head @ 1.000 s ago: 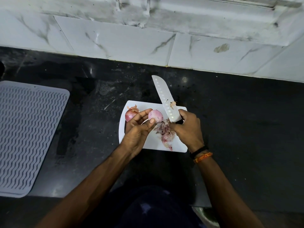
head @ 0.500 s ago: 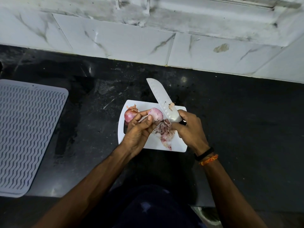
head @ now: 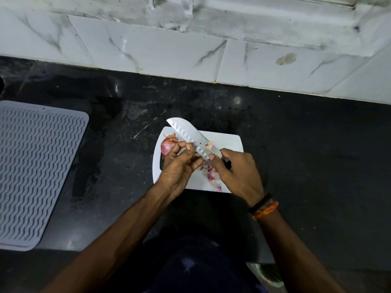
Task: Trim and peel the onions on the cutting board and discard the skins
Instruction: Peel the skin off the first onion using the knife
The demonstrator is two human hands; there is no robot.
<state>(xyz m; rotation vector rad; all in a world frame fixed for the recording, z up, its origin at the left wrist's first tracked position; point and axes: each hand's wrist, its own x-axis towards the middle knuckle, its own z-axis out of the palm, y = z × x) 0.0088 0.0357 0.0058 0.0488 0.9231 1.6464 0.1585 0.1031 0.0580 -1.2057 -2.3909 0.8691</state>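
Observation:
A small white cutting board (head: 229, 141) lies on the black counter. My left hand (head: 179, 166) curls round a small onion, which is hidden behind the fingers and the blade. My right hand (head: 237, 172) grips the knife (head: 190, 135) by its handle; the pale blade points up and left and lies against my left fingertips. A second reddish onion (head: 166, 145) with loose skin sits at the board's left edge. A heap of pink onion skins (head: 212, 176) lies on the board under my hands.
A grey ribbed drying mat (head: 36, 172) covers the counter at the left. White marble tiles (head: 148, 47) form the back wall. The rim of a container (head: 265, 275) shows below the counter's front edge at the lower right.
The knife blade has swung left and lower, from pointing away to lying across my left fingertips. The held onion, visible before, is now covered by fingers and blade.

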